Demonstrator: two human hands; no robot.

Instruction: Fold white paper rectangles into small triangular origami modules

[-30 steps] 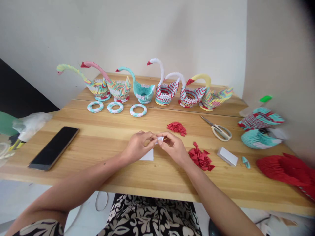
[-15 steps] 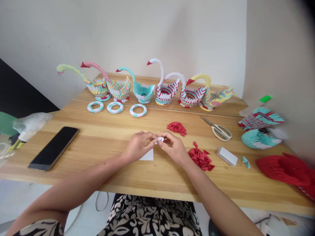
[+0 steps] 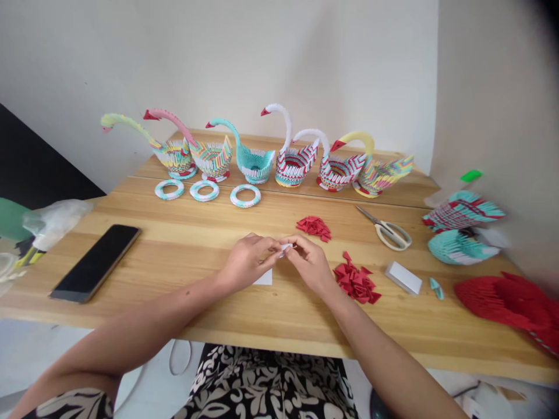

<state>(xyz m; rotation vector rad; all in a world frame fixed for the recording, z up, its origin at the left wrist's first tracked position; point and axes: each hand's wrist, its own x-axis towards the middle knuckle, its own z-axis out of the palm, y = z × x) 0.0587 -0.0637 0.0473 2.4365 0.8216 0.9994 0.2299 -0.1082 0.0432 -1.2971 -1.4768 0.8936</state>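
Between my fingertips is a small folded piece of white paper (image 3: 286, 248). My left hand (image 3: 248, 262) pinches it from the left, and my right hand (image 3: 309, 262) grips its right side, thumb and fingers closed. The fingers hide part of the fold. Under my left hand lies a flat white sheet (image 3: 264, 277), partly covered. Just beyond my right hand is a pile of small red folded paper pieces (image 3: 314, 227). A second, looser red pile (image 3: 356, 279) lies beside my right wrist.
Several paper swans (image 3: 255, 163) line the back, with three paper rings (image 3: 245, 196) before them. Scissors (image 3: 386, 228), a white block (image 3: 403, 277) and a red paper model (image 3: 502, 302) lie to the right. A phone (image 3: 96, 262) rests at the left.
The white paper has been tilted and folded narrower between my fingers. My left hand has shifted slightly to the right; everything else stays in place.
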